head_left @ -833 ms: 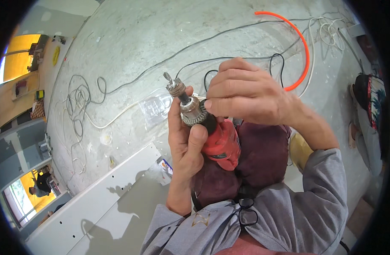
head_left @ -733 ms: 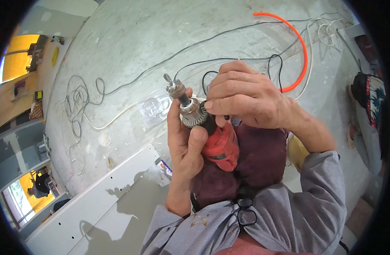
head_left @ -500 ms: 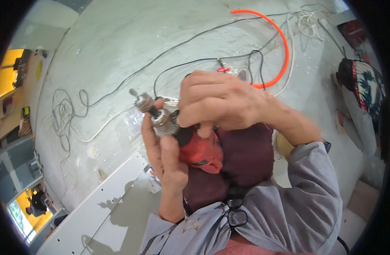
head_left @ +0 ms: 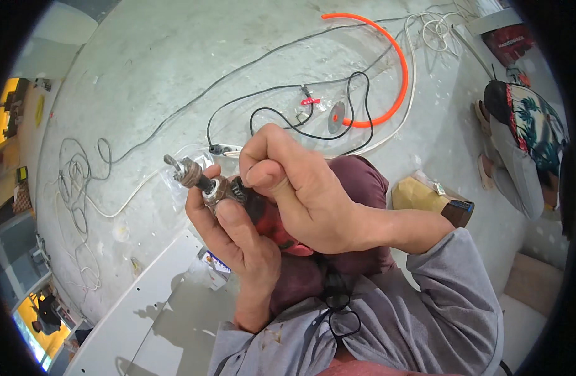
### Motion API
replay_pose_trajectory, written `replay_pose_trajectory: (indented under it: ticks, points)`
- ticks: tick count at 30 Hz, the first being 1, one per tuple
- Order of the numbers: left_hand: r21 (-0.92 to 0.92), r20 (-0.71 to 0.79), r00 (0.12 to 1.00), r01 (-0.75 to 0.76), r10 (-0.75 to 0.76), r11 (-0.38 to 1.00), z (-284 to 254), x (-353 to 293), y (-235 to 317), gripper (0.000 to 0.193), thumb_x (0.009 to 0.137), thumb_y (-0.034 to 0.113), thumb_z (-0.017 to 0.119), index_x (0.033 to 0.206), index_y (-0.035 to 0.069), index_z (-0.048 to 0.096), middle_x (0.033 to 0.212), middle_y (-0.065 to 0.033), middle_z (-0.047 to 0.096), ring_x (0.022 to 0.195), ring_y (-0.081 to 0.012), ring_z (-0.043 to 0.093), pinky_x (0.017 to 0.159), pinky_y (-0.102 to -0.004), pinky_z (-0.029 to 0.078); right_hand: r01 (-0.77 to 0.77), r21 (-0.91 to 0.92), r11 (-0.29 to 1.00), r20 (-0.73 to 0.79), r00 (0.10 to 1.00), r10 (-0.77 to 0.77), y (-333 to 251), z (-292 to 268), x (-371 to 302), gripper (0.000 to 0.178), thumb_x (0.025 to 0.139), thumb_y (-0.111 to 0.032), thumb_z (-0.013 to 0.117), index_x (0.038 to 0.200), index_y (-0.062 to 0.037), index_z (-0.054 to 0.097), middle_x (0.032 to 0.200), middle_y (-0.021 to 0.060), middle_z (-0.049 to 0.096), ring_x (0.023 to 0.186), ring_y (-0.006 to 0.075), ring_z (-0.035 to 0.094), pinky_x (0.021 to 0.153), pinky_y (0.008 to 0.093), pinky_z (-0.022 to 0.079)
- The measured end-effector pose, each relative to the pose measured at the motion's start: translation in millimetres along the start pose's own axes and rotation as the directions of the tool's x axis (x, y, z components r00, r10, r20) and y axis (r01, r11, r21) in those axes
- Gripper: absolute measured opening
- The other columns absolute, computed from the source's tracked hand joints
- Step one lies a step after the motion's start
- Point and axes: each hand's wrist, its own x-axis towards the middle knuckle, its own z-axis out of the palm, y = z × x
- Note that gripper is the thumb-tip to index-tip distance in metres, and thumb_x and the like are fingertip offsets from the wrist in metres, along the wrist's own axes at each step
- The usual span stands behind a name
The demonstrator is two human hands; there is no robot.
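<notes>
In the head view, I see the left hand (head_left: 255, 254) clasping the drill chuck (head_left: 219, 192), the red drill (head_left: 270, 227) behind it; right of the chuck, the right hand (head_left: 306, 197) clenches an apparent chuck key (head_left: 239, 188), best kept square.

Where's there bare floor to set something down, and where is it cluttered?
Bare floor lies upper left, beyond the long grey cable; a narrower strip separates that cable from the dark cord. Crowded: far left, with tangled cables, and beyond the right hand, with grey disc and orange tube.
</notes>
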Motion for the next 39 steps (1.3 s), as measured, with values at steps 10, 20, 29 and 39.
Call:
replay_pose_trajectory:
  ticks: [10,20,29,39]
  points:
    - [-0.298,0.404,0.905,0.270,-0.135,0.915,-34,21,7,0.091,0.098,0.040,0.072,0.163,-0.001,0.024,0.139,-0.0194,0.058,0.123,-0.0326,0.064,0.108,-0.0458,0.050,0.007,0.127,0.992,0.090,0.996,-0.019,16,-23,5,0.021,0.115,-0.023,0.047,0.114,-0.0028,0.054,0.084,0.0016,0.052,0.075,0.0096,0.047,0.069,0.0265,0.045]
    - [-0.350,0.336,0.941,0.174,-0.050,0.920,-26,15,-6,0.082,0.088,0.003,0.085,0.153,0.000,0.035,0.132,-0.0154,0.058,0.113,-0.0286,0.069,0.096,-0.0408,0.060,0.055,0.109,0.993,0.039,0.997,-0.059,21,-31,6,0.020,0.116,-0.021,0.046,0.115,-0.0021,0.053,0.085,0.0007,0.051,0.076,0.0082,0.047,0.071,0.0253,0.045]
    - [-0.474,0.399,0.914,0.279,-0.079,0.835,-39,21,-23,0.075,0.095,0.008,0.078,0.158,-0.003,0.039,0.137,-0.0226,0.062,0.116,-0.0334,0.071,0.099,-0.0473,0.060,0.106,0.068,0.992,0.132,0.985,-0.114,24,-36,0,0.012,0.113,-0.011,0.049,0.118,-0.0006,0.053,0.099,0.0063,0.061,0.084,0.0111,0.063,0.079,0.0277,0.054]
    - [-0.506,0.496,0.866,0.353,-0.070,0.787,-29,28,-15,0.089,0.093,0.022,0.083,0.164,0.003,0.031,0.139,-0.0227,0.060,0.112,-0.0314,0.071,0.097,-0.0457,0.060,0.172,0.061,0.983,0.111,0.978,-0.178,34,-42,2,0.013,0.108,0.000,0.052,0.121,0.0009,0.052,0.105,0.0098,0.063,0.088,0.0167,0.069,0.081,0.0311,0.057]
